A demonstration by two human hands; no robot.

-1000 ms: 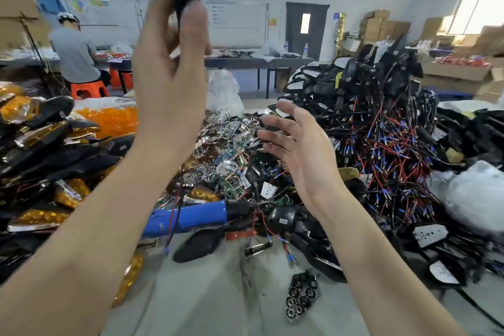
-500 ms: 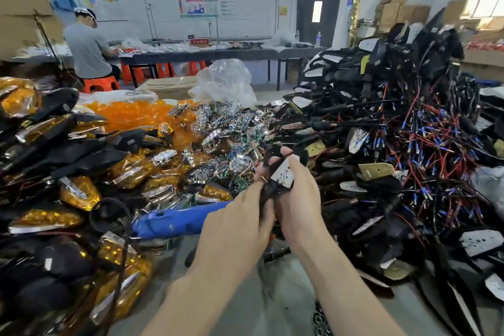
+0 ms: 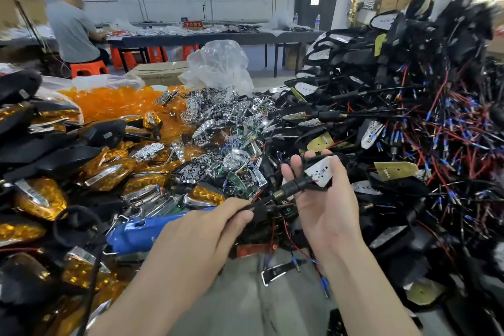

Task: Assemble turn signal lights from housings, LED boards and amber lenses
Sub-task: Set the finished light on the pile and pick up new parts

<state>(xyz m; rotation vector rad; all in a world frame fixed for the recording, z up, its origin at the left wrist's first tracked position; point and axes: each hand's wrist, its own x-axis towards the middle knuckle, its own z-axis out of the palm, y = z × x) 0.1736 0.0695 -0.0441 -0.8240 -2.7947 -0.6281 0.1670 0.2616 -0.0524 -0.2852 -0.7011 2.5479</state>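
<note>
My right hand (image 3: pixel 324 207) cradles a black turn signal housing (image 3: pixel 321 172) with a white LED board showing in it, fingers curled behind it. My left hand (image 3: pixel 207 229) pinches the black stem and wire end (image 3: pixel 261 206) of the same housing, just to its lower left. Loose amber lenses (image 3: pixel 117 101) lie heaped at the back left. Chrome reflectors and small circuit boards (image 3: pixel 226 139) are piled in the middle. A large heap of wired black housings (image 3: pixel 409 117) fills the right.
Finished amber-lensed lights (image 3: pixel 109 172) are stacked on the left. A blue electric screwdriver (image 3: pixel 141 232) lies just left of my left hand. A clear plastic bag (image 3: pixel 221 65) stands behind the parts. A person in grey (image 3: pixel 73 33) sits at a far table.
My left hand came down from high in front of the camera to join my right hand. Both now hold a housing with an LED board, stem drawn out to the left.
</note>
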